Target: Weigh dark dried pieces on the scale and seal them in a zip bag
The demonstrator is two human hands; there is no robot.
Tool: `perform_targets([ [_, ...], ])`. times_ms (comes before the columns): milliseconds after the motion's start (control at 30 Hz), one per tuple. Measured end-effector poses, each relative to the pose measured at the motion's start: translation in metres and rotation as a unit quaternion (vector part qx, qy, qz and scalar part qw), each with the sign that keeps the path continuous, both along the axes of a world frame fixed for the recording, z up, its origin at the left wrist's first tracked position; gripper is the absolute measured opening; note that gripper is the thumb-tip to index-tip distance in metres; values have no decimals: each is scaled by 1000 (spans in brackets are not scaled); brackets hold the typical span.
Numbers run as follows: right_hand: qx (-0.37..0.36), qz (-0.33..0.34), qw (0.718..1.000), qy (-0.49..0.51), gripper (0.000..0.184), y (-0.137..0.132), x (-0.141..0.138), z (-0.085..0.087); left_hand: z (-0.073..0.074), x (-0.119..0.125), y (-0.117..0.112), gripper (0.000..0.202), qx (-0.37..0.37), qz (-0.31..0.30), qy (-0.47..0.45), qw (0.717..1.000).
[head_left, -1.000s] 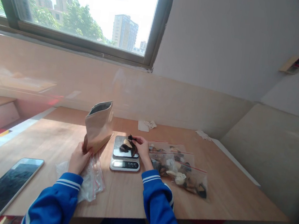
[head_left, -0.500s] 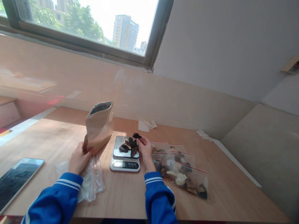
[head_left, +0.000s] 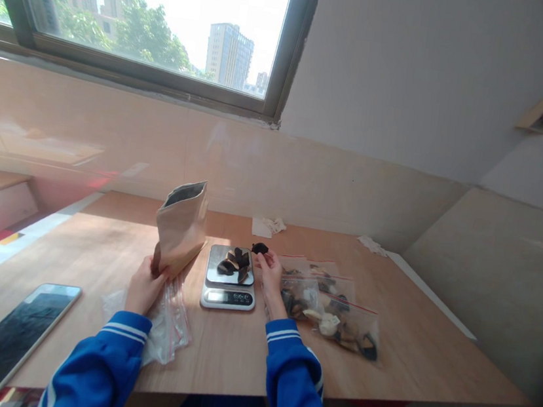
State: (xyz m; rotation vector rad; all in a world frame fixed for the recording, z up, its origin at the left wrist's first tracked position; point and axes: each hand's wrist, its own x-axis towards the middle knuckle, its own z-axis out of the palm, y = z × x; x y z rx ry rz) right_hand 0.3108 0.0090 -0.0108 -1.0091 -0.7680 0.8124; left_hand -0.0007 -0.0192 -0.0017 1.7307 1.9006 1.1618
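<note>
My left hand (head_left: 143, 287) grips the bottom of an open brown paper pouch (head_left: 180, 228) that stands tilted on the wooden table (head_left: 233, 351). A small digital kitchen scale (head_left: 229, 279) sits just right of the pouch, with several dark dried pieces (head_left: 234, 262) on its platform. My right hand (head_left: 270, 276) is raised beside the scale's right edge and pinches one dark dried piece (head_left: 259, 248) in its fingertips. Both sleeves are blue with white stripes.
Filled zip bags (head_left: 328, 306) of dark and pale pieces lie right of the scale. Empty clear zip bags (head_left: 167, 326) lie under my left hand. A phone (head_left: 7, 343) rests at the table's near left. Crumpled tissues (head_left: 268, 226) lie at the back, below a window.
My right hand has lifted a dark piece off the scale's pile and drawn it up and to the right. The left hand and the pouch have stayed put.
</note>
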Motion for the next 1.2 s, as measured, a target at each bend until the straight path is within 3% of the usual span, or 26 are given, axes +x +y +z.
perform_targets([
  [267,-17,4,1000,-16,40,-7,2,-1,1,2,-2,38,12,-4,-3,1000],
  [633,-14,47,996,-77,41,5,-4,5,-4,0,-1,40,-2,-4,-8,1000],
  [867,-51,74,990,-107,38,8,-4,0,-3,1,-1,38,-3,-5,-21,1000],
  [1200,-56,55,996,-40,35,8,-2,-2,-2,2,-2,37,0,-3,-17,1000],
])
